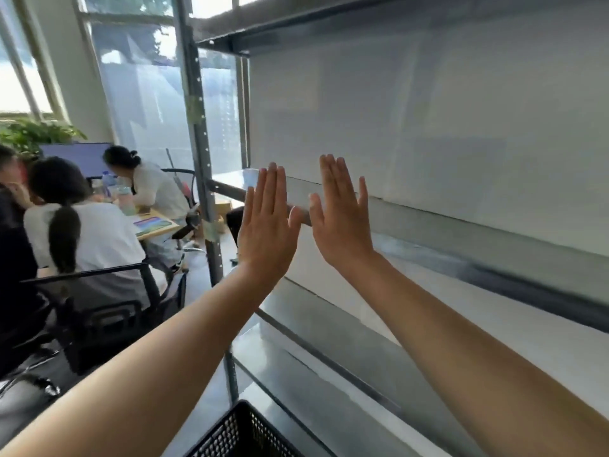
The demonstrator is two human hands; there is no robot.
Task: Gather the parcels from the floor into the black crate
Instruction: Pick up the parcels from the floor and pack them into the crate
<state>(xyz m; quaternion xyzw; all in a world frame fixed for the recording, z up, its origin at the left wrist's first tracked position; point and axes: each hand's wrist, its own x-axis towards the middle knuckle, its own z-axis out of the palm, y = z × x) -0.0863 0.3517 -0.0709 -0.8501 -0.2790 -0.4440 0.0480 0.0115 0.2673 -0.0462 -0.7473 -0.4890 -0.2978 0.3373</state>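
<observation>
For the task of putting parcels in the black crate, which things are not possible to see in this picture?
- Parcels: none in the head view; the floor lies mostly below the frame or behind both arms.
- Black crate: only one mesh corner shows, cut off by the bottom edge; its contents cannot be told.
- Left hand and right hand: raised flat and empty; only their backs show.

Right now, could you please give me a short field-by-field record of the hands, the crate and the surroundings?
left hand: raised, open, fingers straight, empty
right hand: raised, open, fingers straight, empty
black crate: only a mesh corner shows at the bottom edge; contents hidden
parcels: none in view
metal shelving: ahead and to the right, shelves bare
bystanders: seated at a desk on the left
</observation>
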